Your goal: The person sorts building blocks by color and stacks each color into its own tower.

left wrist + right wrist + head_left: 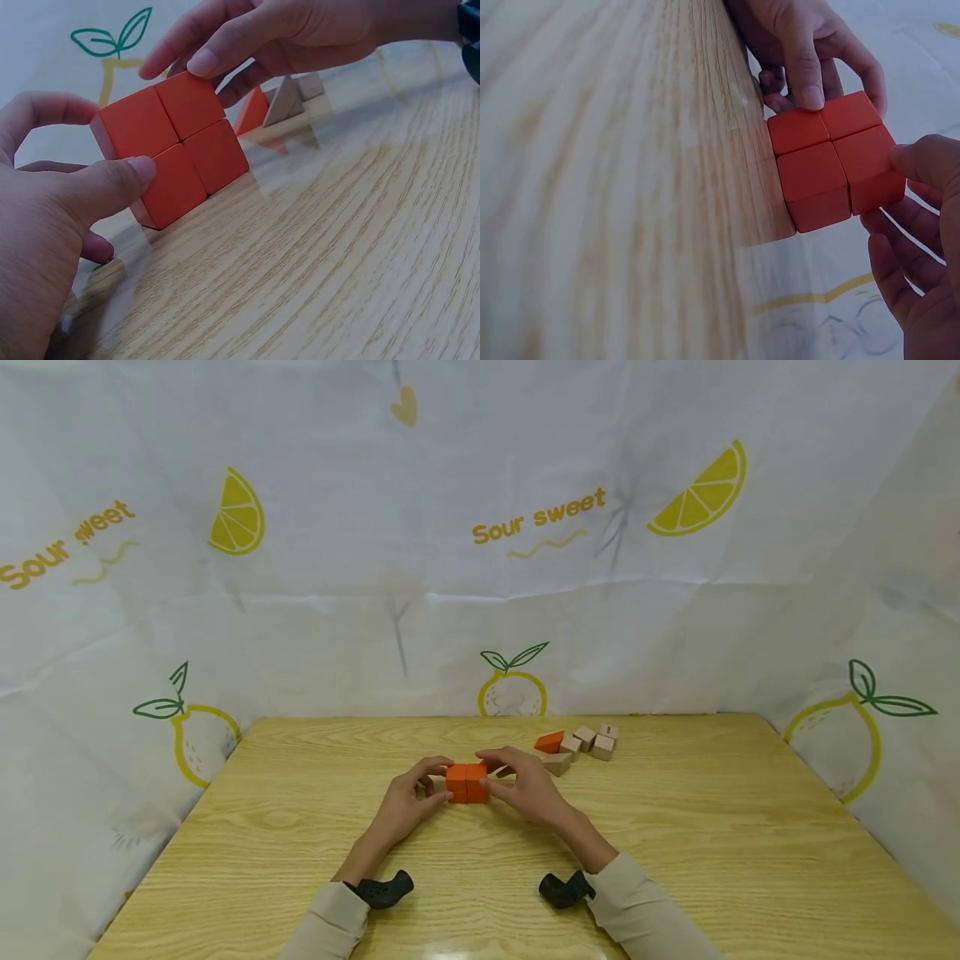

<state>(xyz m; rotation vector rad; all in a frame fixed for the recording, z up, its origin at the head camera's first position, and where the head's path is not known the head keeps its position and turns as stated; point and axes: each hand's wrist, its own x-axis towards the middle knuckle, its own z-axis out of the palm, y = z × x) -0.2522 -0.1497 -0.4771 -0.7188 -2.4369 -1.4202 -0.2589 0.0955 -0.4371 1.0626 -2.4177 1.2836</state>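
Observation:
Orange cube blocks [457, 785] stand upright on the wooden table [465, 852] as a square, two wide and two high. My left hand [401, 802] grips the left side, its thumb on the front face and a fingertip at the upper left edge. From the other side, my right hand [531, 787] pinches the upper right block [189, 101], thumb on its front near the outer edge. In the right wrist view the seams between the blocks [814, 176] look narrow, and the right hand's other fingers [911, 225] lie behind and beside them.
Behind my right hand are an orange triangular block [550, 742], a plain wood triangular block [557, 764] and several plain wood cubes [603, 747]. A white cloth [337, 635] printed with lemons hangs behind the table and along its sides.

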